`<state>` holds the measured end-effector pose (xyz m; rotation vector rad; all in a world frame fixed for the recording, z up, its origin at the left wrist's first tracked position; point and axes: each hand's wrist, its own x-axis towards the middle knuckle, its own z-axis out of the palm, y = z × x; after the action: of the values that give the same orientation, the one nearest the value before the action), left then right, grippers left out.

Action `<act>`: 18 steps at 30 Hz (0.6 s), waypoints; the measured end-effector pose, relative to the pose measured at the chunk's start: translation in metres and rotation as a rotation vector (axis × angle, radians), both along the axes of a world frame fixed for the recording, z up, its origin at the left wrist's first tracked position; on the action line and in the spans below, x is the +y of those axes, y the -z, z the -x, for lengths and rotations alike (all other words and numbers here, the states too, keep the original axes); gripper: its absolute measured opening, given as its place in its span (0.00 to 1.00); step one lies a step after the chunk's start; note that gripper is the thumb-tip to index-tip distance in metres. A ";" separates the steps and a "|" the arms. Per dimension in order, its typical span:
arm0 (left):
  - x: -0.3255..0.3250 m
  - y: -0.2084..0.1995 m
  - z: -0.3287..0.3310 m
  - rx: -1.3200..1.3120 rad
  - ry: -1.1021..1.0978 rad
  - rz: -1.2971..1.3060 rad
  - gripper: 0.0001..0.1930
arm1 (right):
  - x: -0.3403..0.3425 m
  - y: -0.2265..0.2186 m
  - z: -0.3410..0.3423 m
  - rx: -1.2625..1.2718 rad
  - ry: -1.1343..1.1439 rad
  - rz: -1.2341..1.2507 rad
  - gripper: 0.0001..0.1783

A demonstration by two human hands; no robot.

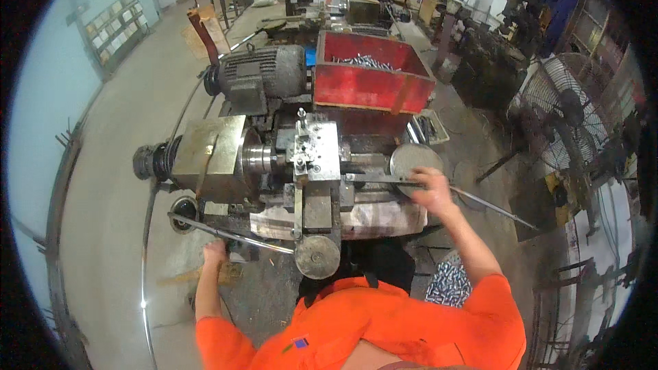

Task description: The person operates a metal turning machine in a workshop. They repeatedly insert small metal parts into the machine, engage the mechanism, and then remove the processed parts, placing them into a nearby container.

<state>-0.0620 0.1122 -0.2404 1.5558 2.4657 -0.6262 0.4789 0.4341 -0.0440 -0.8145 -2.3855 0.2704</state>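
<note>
Standing at the far left of the work zone, the operator's left hand (214, 252) is curled just below a slender steel lever rod (253, 240); whether its fingers grip the rod or only rest beside it cannot be determined. The rod runs rightward to a round metal disc (317, 257) at the front of a small lathe. Above it sit the boxy headstock (188, 157) and bright spindle (255, 159), followed by the tool block (325, 147) at centre. Right of these, the right hand (433, 192) lies at the outer end of a flat bar (380, 179), by the rim of a second disc (417, 157). Its fingers are bent; closure around the bar is not confirmed.

Handling: the rod and bar appear rigid, and probably slick if oiled. The machine is likely heavy; take hold of each lever near its outer end for leverage.

Visibility limits: the left fingertips are indistinct, the right palm's contact is hidden beneath the hand, and any workpiece at the spindle is too small to identify.
</note>
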 end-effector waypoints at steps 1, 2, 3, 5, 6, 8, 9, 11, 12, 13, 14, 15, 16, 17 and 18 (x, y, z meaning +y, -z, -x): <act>-0.001 0.009 0.001 0.000 -0.033 -0.016 0.15 | 0.004 0.000 -0.025 -0.047 0.139 0.119 0.26; -0.004 0.016 0.004 0.000 -0.068 -0.034 0.15 | 0.007 0.001 -0.051 -0.100 0.259 0.122 0.28; -0.011 0.022 0.010 -0.053 -0.146 -0.132 0.15 | 0.010 0.005 -0.079 -0.153 0.373 0.128 0.29; -0.025 0.034 0.018 -0.161 -0.304 -0.342 0.17 | 0.025 0.039 -0.147 -0.222 0.669 0.102 0.31; -0.029 0.026 0.018 -0.230 -0.341 -0.432 0.18 | 0.031 0.052 -0.188 -0.335 0.775 0.250 0.30; -0.030 -0.016 0.018 -0.358 -0.409 -0.610 0.20 | 0.025 0.072 -0.253 -0.627 0.908 0.207 0.25; -0.040 -0.024 0.027 -0.643 -0.574 -0.762 0.21 | 0.026 0.069 -0.264 -0.768 0.959 0.222 0.24; -0.034 -0.046 0.032 -0.735 -0.708 -1.051 0.21 | 0.028 0.080 -0.274 -0.762 1.026 0.140 0.21; -0.033 -0.062 0.030 -0.774 -0.773 -1.121 0.22 | 0.023 0.089 -0.273 -0.754 1.059 0.104 0.20; -0.027 -0.078 0.021 -0.819 -0.836 -1.194 0.24 | 0.013 0.094 -0.271 -0.745 1.093 0.197 0.20; -0.021 -0.090 0.012 -0.863 -0.900 -1.272 0.25 | 0.003 0.094 -0.266 -0.734 1.126 0.285 0.19; -0.011 -0.095 0.007 -0.926 -0.949 -1.289 0.25 | -0.005 0.094 -0.261 -0.720 1.159 0.368 0.18; 0.000 -0.099 -0.001 -0.994 -0.996 -1.305 0.24 | -0.032 0.106 -0.268 -0.659 1.086 0.217 0.17; 0.010 -0.101 -0.006 -1.065 -1.044 -1.317 0.23 | -0.053 0.119 -0.273 -0.647 1.082 0.285 0.18; 0.010 -0.091 -0.004 -1.084 -1.055 -1.285 0.23 | -0.080 0.107 -0.251 -0.617 0.973 0.363 0.18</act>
<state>-0.0580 0.1222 -0.1489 0.1556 2.0870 1.6647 0.7299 0.3537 -0.1508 -2.3670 -2.1273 0.0363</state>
